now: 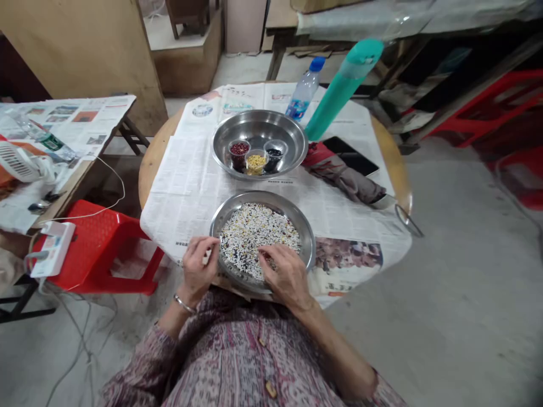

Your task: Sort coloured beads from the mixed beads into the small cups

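Observation:
A shallow steel dish [309,249] in front of me holds a spread of mixed beans [254,232], mostly white with black, yellow and a few reddish ones. My left hand [199,263] is curled closed at the dish's left rim, and some white beans [207,255] show inside its fingers. Over the right part of the beans, my right hand [288,274] has thumb and fingertips pinched together, touching the pile; what is between them is hidden. Behind stands a deeper steel basin [263,121] with clear cups of red beans [240,148], yellow beans [255,163] and black beans [274,155].
Newspaper [178,175] covers the round table. Behind the basin are a water bottle [304,90] and a tall teal bottle [343,90]. To the right lie a folded umbrella [339,175] and a dark phone [352,155]. A red stool [97,243] holds a power strip [53,249].

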`<state>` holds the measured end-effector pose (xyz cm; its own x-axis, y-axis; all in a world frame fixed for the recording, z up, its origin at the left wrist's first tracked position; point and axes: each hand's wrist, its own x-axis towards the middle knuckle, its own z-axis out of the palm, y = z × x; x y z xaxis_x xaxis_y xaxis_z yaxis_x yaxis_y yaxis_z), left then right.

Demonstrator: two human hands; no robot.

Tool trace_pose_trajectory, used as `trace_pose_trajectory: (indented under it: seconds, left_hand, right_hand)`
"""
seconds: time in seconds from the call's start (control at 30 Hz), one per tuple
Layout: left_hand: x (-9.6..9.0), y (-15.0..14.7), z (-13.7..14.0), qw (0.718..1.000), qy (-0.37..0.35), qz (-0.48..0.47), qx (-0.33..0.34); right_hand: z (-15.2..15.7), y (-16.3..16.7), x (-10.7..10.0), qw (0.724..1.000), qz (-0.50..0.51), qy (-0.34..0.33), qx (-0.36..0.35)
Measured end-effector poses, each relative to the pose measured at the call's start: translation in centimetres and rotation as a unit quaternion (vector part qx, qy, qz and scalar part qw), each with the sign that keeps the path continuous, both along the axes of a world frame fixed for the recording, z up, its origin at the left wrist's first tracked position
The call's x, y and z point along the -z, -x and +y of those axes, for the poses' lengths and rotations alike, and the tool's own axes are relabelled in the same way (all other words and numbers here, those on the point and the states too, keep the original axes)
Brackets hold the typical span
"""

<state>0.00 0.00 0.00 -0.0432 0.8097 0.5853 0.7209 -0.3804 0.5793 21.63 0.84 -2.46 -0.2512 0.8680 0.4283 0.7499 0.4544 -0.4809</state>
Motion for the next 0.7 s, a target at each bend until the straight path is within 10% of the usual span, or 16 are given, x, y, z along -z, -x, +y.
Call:
trace_pose_trajectory:
  seconds: [0.2, 0.7]
  left_hand:
    - [-1.8, -2.8, 1.6, 0.967, 0.129, 0.14, 0.166]
    - [-1.4, -7.7, 0.9, 0.916, 0.268, 0.206, 0.216]
  right_hand:
    - [-0.1, -0.4, 0.1, 0.997, 0.065, 0.001, 0.046]
    - [-0.3, -1.3, 0.0, 0.979, 0.181, -0.032, 0.091]
